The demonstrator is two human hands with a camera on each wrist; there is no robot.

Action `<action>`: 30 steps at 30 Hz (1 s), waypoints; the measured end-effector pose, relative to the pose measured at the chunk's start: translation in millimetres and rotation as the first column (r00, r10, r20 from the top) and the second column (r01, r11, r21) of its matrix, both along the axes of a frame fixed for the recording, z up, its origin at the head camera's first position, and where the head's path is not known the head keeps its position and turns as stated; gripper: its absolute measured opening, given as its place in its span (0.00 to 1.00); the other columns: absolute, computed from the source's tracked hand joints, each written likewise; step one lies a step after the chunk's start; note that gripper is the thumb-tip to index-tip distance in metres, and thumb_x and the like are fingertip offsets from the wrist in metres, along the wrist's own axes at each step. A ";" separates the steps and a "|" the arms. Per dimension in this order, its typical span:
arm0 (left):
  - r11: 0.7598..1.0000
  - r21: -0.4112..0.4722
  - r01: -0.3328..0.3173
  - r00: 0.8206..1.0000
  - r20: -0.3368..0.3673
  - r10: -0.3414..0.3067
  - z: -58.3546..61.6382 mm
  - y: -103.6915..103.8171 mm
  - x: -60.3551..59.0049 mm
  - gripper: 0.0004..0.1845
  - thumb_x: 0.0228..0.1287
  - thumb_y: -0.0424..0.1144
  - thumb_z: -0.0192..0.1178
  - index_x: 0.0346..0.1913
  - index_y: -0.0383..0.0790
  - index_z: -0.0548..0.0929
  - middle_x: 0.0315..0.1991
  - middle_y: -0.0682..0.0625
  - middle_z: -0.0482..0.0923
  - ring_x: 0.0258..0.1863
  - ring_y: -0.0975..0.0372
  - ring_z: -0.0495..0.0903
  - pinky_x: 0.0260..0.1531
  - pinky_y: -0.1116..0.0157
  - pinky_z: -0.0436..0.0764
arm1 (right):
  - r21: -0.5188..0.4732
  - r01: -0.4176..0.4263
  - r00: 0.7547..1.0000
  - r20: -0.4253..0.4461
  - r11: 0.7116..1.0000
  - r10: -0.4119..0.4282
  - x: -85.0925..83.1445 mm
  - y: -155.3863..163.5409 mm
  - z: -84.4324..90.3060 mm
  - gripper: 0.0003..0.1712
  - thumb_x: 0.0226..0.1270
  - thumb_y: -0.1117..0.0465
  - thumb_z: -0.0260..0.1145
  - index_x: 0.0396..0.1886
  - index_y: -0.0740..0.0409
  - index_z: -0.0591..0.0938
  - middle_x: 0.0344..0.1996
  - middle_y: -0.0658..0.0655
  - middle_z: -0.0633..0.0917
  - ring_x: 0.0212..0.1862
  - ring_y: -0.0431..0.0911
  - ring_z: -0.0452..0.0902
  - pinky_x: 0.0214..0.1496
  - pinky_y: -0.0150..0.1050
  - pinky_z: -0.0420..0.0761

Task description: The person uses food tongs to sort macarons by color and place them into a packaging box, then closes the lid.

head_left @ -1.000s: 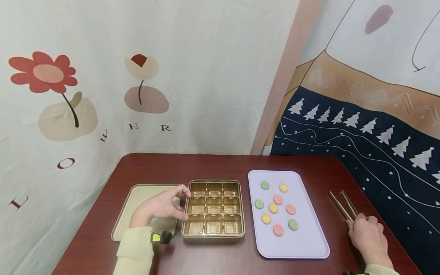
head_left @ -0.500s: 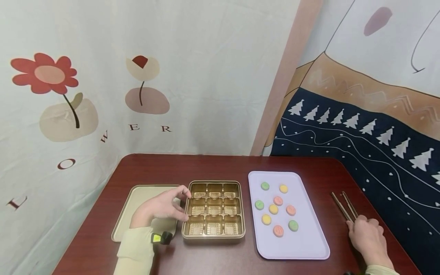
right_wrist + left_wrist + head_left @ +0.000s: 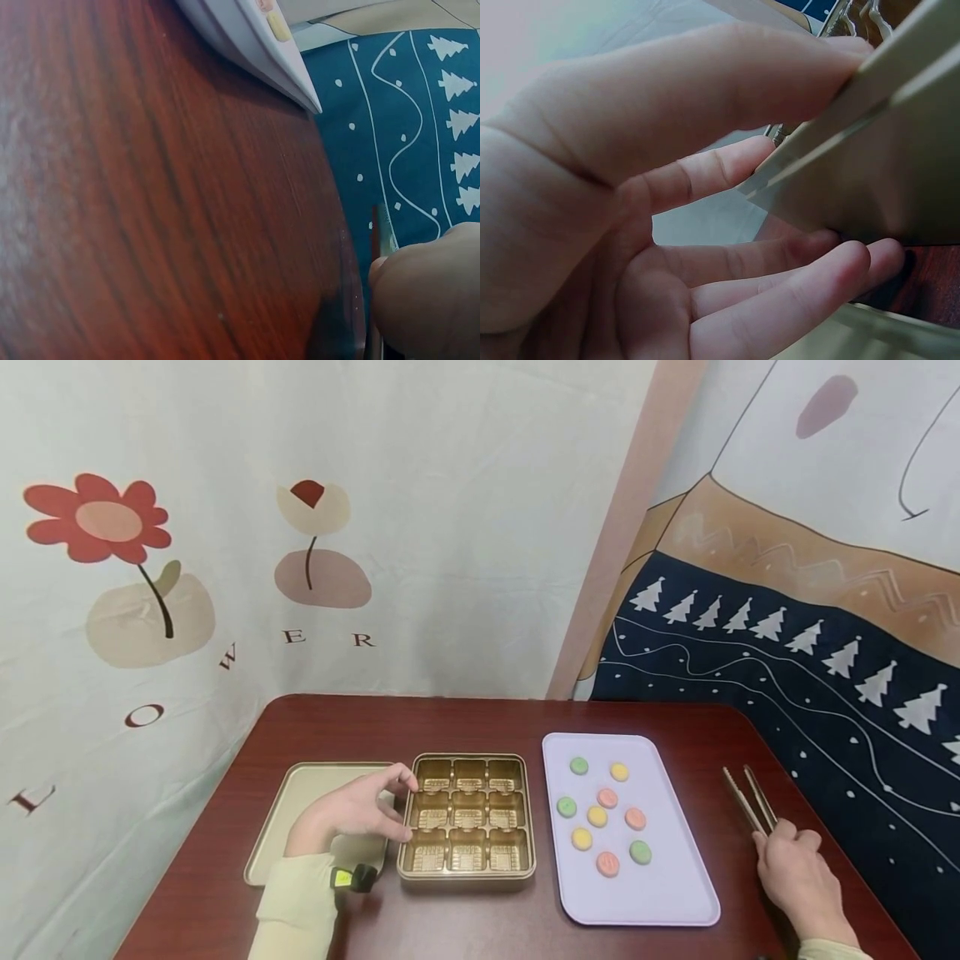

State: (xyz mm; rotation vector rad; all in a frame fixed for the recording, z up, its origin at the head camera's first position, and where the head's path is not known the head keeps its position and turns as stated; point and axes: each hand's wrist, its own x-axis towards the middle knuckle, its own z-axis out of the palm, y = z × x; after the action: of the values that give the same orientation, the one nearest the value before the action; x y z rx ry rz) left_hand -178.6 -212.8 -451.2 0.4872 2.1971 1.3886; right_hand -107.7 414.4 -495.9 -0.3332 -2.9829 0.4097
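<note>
Perhaps our left hand (image 3: 356, 812), fingers wide, could nudge the gold box (image 3: 467, 876) askew; our right hand (image 3: 802, 878) grips tongs (image 3: 745, 800); loosening might drop them by the table's right edge (image 3: 783, 779).

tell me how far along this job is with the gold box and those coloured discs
Apparently done: the gold box is open, with a flat gold piece, perhaps its lid, to its left. In hand: the left hand touches the box's left side; the right hand grips tongs. Likely left: filling, since all nine compartments look empty and nine discs lie on the lavender tray.
</note>
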 end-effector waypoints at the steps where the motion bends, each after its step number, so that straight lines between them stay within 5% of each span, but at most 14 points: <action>1: 1.000 -0.003 0.002 1.000 -0.002 -0.002 0.0 -0.1 -0.2 0.32 0.53 0.29 0.78 0.57 0.38 0.70 0.61 0.29 0.71 0.44 0.50 0.88 0.45 0.54 0.88 | -0.004 -0.003 1.000 -0.009 1.000 0.003 0.1 -0.8 0.2 0.19 0.83 0.60 0.52 0.42 0.77 0.63 0.34 0.81 0.65 0.25 0.72 0.75 0.23 0.66 0.74; 9: 1.000 0.005 0.000 1.000 -0.001 0.000 0.3 0.5 -0.1 0.32 0.53 0.28 0.78 0.57 0.39 0.71 0.59 0.31 0.71 0.44 0.50 0.88 0.46 0.54 0.88 | -0.006 -0.062 0.994 -0.094 0.998 0.061 0.3 -6.8 0.9 0.19 0.84 0.62 0.49 0.54 0.80 0.61 0.37 0.81 0.65 0.22 0.70 0.75 0.22 0.65 0.73; 19: 1.000 -0.011 -0.004 1.000 -0.009 0.004 1.4 0.8 0.5 0.32 0.53 0.29 0.79 0.56 0.40 0.71 0.60 0.30 0.71 0.44 0.50 0.88 0.45 0.54 0.89 | 0.022 -0.113 0.993 -0.019 0.993 0.114 1.4 -11.9 8.8 0.25 0.85 0.60 0.50 0.63 0.80 0.60 0.40 0.81 0.69 0.25 0.68 0.76 0.24 0.65 0.75; 30: 1.000 -0.007 -0.003 1.000 -0.011 0.002 2.9 1.4 1.6 0.32 0.53 0.29 0.78 0.57 0.40 0.71 0.61 0.29 0.71 0.44 0.49 0.88 0.45 0.53 0.89 | 0.094 -0.199 0.977 -0.062 0.975 0.206 4.0 -28.9 16.6 0.23 0.82 0.61 0.56 0.62 0.76 0.66 0.39 0.74 0.73 0.22 0.64 0.77 0.21 0.64 0.75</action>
State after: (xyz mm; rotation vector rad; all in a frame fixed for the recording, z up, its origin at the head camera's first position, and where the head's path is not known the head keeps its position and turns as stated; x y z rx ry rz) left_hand -177.0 -211.4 -448.3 0.4912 2.2117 1.3824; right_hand -103.7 385.5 -479.3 -0.0046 -2.9620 0.3016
